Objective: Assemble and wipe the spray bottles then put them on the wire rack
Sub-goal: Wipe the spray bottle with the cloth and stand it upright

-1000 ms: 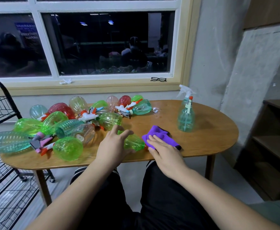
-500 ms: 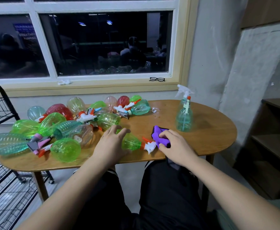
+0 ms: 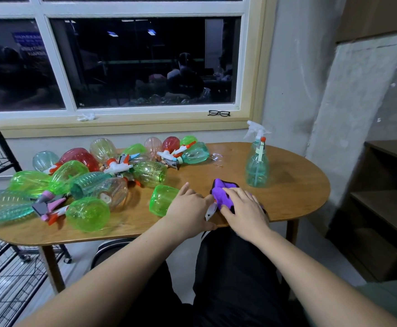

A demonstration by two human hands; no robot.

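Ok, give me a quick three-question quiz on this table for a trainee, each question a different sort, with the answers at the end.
1. True or false: the right hand is on the purple cloth.
2. What does the left hand hold? A) a green bottle lying on its side B) a red bottle C) the glasses
3. How many spray bottles stand upright on the table?
Key: 1 true. 2 A. 3 one: the upright bottle on the right side.
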